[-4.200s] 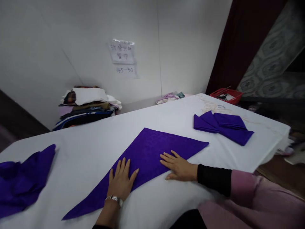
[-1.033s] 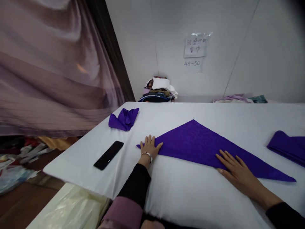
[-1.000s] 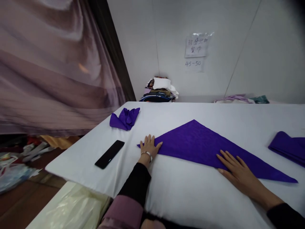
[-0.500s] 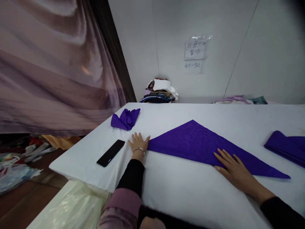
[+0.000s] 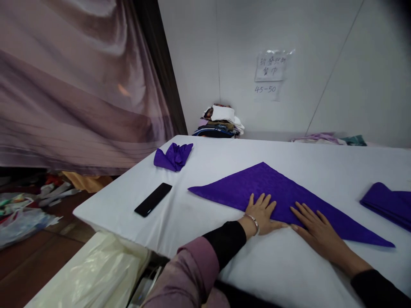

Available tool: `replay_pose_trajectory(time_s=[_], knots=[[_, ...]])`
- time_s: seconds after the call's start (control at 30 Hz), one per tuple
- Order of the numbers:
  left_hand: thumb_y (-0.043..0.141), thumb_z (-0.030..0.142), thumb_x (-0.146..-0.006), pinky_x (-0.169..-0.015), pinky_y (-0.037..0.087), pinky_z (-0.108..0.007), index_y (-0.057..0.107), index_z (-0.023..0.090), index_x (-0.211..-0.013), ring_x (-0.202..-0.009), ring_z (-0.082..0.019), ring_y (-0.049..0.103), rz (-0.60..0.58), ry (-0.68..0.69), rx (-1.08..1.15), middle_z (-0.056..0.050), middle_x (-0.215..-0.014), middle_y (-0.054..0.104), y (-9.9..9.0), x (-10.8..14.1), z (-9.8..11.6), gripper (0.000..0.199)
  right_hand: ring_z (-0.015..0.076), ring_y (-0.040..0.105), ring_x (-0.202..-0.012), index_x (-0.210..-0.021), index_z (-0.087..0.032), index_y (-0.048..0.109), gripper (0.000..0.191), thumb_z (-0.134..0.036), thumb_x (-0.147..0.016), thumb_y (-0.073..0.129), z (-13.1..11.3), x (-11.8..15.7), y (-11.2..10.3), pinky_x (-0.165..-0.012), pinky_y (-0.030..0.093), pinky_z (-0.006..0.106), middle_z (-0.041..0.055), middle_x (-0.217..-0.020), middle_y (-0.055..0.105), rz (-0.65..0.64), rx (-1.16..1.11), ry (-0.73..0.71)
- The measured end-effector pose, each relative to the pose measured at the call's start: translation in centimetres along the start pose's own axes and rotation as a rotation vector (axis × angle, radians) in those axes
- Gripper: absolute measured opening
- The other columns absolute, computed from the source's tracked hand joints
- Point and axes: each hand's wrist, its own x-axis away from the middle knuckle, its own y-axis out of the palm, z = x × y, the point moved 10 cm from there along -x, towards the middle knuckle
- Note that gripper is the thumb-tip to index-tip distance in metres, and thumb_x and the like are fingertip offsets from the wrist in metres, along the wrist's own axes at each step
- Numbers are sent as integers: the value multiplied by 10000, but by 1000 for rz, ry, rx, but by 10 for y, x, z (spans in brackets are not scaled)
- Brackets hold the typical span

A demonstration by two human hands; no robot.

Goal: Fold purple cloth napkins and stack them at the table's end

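A purple cloth napkin (image 5: 257,184) lies flat on the white-covered table (image 5: 221,154), folded into a wide triangle with its peak pointing away from me. My left hand (image 5: 261,214) rests with spread fingers on the napkin's near edge, close to the middle. Just to its right, my right hand (image 5: 316,226) also lies flat on that edge, fingers stretched out. The two thumbs point at each other and almost meet. Neither hand grips anything.
Toward the far left of the table sits a shaped purple napkin (image 5: 174,157), with a black phone (image 5: 153,199) nearer me. More folded purple cloth (image 5: 388,203) lies at the right edge. Behind are a clothes pile (image 5: 220,122) and a wall sign (image 5: 270,67). A pale plastic bag (image 5: 102,269) is lower left.
My left hand has moved right, from the napkin's left corner to the middle of its near edge beside my right hand. My right hand stays in place. The view has shifted slightly.
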Motion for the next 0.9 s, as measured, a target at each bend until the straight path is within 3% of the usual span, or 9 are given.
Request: replay_pose_trajectory(time_s=[0.2, 0.43, 0.53, 0.6, 0.73, 0.83, 0.9], knots=[[213, 752, -767, -1140, 20, -409, 274, 290, -1404, -1388, -223, 131, -58, -205, -25, 41, -1493, 229, -17, 29, -76, 790, 289, 210, -1351, -1399, -285, 331, 656, -643, -849, 303, 2, 0, 1, -1067, 202, 542, 50, -1470, 272, 12, -18, 19], [187, 685, -813, -1088, 84, -575, 244, 147, -1416, -1385, -302, 102, -48, -644, -131, -107, -1511, 158, -62, 85, -225, 810, 286, 216, -1350, -1400, -269, 329, 667, -647, -851, 303, -1, 1, -1, -1070, 197, 539, 61, -1469, 282, 17, -27, 6], [161, 670, -817, -1082, 91, -582, 229, 135, -1419, -1388, -297, 78, -38, -801, -168, -115, -1515, 127, -74, 103, -267, 808, 291, 218, -1349, -1397, -266, 336, 671, -650, -848, 307, -2, 0, -3, -1072, 193, 536, 63, -1467, 288, 17, -28, 10], [152, 670, -815, -1084, 95, -575, 221, 139, -1421, -1390, -288, 73, -36, -850, -184, -102, -1519, 119, -78, 109, -279, 809, 287, 209, -1352, -1397, -267, 336, 665, -647, -852, 301, -3, -1, -4, -1074, 185, 535, 61, -1469, 280, -3, -28, 20], [167, 666, -814, -1088, 105, -562, 221, 152, -1422, -1390, -276, 84, -29, -871, -207, -86, -1520, 128, -82, 111, -283, 799, 271, 179, -1362, -1402, -253, 327, 658, -634, -869, 272, -8, -3, -10, -1084, 160, 523, 61, -1477, 254, -43, -31, 38], [155, 651, -823, -1074, 120, -586, 244, 126, -1413, -1384, -298, 111, -8, -892, -223, -121, -1511, 157, -87, 110, -280, 794, 265, 168, -1366, -1408, -245, 313, 652, -622, -880, 257, -13, -4, -16, -1086, 147, 517, 67, -1479, 245, -55, -40, 39], [150, 650, -827, -1066, 116, -601, 255, 107, -1406, -1383, -311, 106, 34, -891, -248, -143, -1507, 163, -91, 105, -268, 801, 263, 164, -1367, -1415, -240, 299, 653, -619, -885, 247, -14, -5, -17, -1086, 141, 517, 73, -1483, 232, -69, -50, 41]])
